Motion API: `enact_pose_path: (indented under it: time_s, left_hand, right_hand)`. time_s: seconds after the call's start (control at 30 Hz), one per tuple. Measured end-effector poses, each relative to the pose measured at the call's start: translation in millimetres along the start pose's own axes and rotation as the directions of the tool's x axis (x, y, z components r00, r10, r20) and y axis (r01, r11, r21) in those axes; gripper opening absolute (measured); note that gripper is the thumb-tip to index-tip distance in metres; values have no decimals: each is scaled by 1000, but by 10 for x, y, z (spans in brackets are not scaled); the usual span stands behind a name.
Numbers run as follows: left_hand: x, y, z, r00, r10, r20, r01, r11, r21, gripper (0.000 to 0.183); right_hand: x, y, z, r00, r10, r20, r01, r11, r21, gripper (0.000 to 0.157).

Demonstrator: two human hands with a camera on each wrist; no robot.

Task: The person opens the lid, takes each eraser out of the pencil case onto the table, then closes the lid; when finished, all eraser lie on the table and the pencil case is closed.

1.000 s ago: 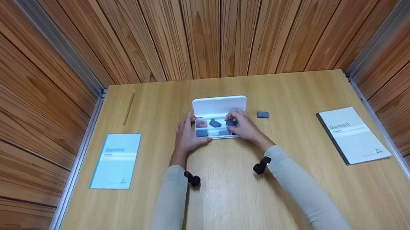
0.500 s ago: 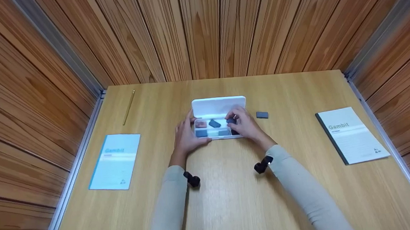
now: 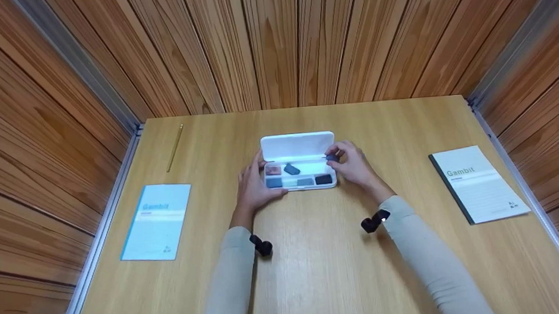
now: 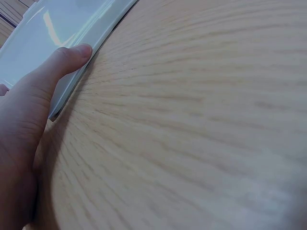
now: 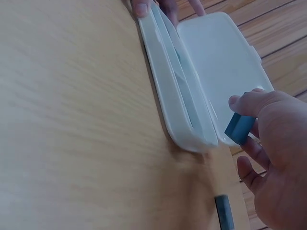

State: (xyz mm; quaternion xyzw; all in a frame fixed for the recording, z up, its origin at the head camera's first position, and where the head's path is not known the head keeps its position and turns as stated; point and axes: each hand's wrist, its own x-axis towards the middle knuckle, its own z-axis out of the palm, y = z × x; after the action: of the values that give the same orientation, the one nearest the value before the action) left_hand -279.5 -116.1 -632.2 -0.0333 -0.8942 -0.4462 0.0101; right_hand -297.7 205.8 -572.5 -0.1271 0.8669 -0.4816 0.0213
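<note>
An open white pencil case [image 3: 298, 147] stands mid-table with its lid raised at the back. My left hand [image 3: 254, 187] grips its left end, the thumb over the front edge; the left wrist view shows that thumb [image 4: 72, 56] on the white side. With thumb and fingers, my right hand [image 3: 356, 167] pinches a dark blue-grey eraser [image 5: 240, 128] just past the case's right end, raised above the table. Inside the case lie a pinkish block [image 3: 273, 170], a tilted dark block [image 3: 291, 169], a black block [image 3: 323, 179] and other greyish blocks [image 3: 305, 181].
Another dark block [image 5: 224, 212] lies on the table below my right hand, hidden by that hand in the head view. A gold pencil [image 3: 175, 148] lies at the back left. Notebooks lie left [image 3: 156, 223] and right [image 3: 479, 184]. Wooden walls [image 3: 272, 45] enclose the table.
My right hand has lifted the dark eraser out of the case's right compartment and moved right, now covering the block on the table. My left hand stays on the case.
</note>
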Motion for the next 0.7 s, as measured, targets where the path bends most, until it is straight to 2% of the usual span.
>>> enact_pose_path:
  time_s: [0.23,0.53,0.7]
  left_hand:
    - [-2,-12,4,1000,10,-1,-10,1000,-9,139]
    - [-2,-17,1,1000,4,3,-4,1000,-18,139]
    - [-2,-11,-9,1000,30,4,-30,1000,-7,138]
  right_hand:
    - [-59,139,-273,996,53,-65,-53,999,9,25]
    - [-167,391,-575,986,78,-149,-78,997,5,28]
    - [-254,537,-725,977,119,-179,-118,993,14,29]
